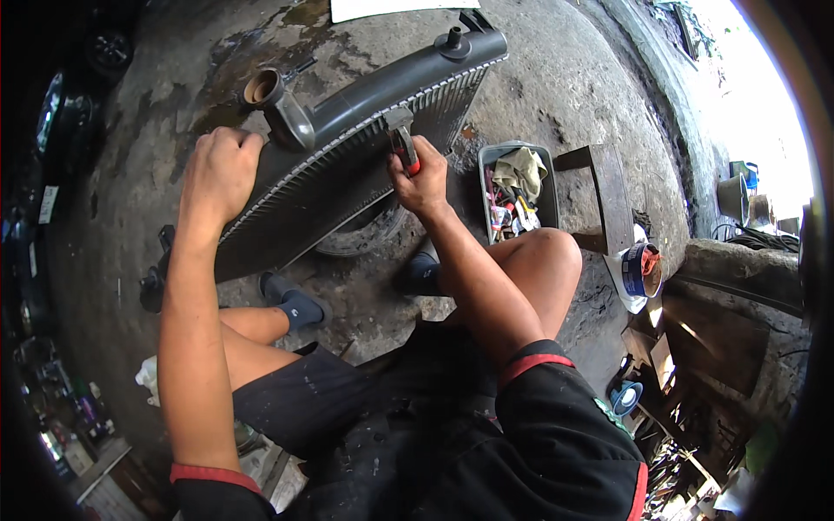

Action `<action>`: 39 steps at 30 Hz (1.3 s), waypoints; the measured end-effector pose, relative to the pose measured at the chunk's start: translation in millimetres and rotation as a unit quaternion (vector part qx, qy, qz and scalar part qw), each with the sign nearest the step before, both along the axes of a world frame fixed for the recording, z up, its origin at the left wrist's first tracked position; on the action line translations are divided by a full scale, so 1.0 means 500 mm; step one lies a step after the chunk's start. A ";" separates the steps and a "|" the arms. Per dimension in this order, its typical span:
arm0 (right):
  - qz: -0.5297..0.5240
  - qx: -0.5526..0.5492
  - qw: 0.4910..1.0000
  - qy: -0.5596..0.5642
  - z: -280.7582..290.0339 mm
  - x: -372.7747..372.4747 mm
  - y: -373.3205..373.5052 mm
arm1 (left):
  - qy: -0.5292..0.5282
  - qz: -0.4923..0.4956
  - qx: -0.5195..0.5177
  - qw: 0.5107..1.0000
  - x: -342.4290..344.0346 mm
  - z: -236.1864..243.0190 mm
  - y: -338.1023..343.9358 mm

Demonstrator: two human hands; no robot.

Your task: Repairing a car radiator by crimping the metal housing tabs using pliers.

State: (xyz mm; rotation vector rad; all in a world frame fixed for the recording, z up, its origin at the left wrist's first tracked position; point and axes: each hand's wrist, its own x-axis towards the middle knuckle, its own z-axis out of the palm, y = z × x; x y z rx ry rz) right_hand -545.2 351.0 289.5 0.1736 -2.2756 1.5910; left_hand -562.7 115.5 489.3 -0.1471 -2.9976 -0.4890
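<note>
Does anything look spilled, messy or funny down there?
Yes. Dark, wet-looking stains spread on the concrete floor beyond the black radiator, perhaps from a spill. The grey bin looks messy too: a crumpled cloth lies over jumbled things.

Single head-worn fisheye view, facing steeply down: wearer's lap (417,369) near at six o'clock, radiator (330,195) farther off toward eleven o'clock.

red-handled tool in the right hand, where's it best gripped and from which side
Probably its red handle, from the person's side, as the right hand does: the handle slants back toward the person while the metal head is at the radiator.
</note>
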 end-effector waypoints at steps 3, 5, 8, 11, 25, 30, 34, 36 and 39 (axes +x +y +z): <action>-0.015 0.010 1.000 0.018 -0.040 -0.014 0.004 | -0.024 -0.026 -0.026 0.999 -0.001 -0.005 0.003; -0.030 0.000 0.999 0.011 -0.031 -0.003 -0.010 | -0.013 -0.032 -0.031 0.999 0.006 -0.003 -0.001; -0.022 -0.027 0.996 -0.088 -0.003 0.029 0.009 | -0.029 -0.016 -0.004 0.999 0.005 0.000 0.002; -0.003 0.010 0.997 -0.078 0.001 0.035 0.016 | -0.011 -0.043 -0.014 0.999 0.006 -0.004 -0.005; -0.004 -0.011 1.000 -0.004 0.010 0.019 0.065 | -0.006 -0.039 -0.005 0.999 0.026 0.006 0.019; -0.030 -0.025 0.999 0.017 -0.019 0.004 0.049 | -0.042 0.000 0.022 0.999 0.044 0.022 0.046; -0.037 -0.011 0.999 0.008 0.002 0.024 0.043 | -0.039 -0.007 0.006 0.999 0.034 0.014 0.025; -0.011 -0.006 0.996 -0.093 0.024 0.036 0.050 | -0.019 -0.023 -0.006 1.000 0.033 0.011 0.009; -0.038 0.003 0.997 -0.074 0.003 0.030 0.060 | -0.004 -0.034 0.004 0.999 0.030 0.014 0.038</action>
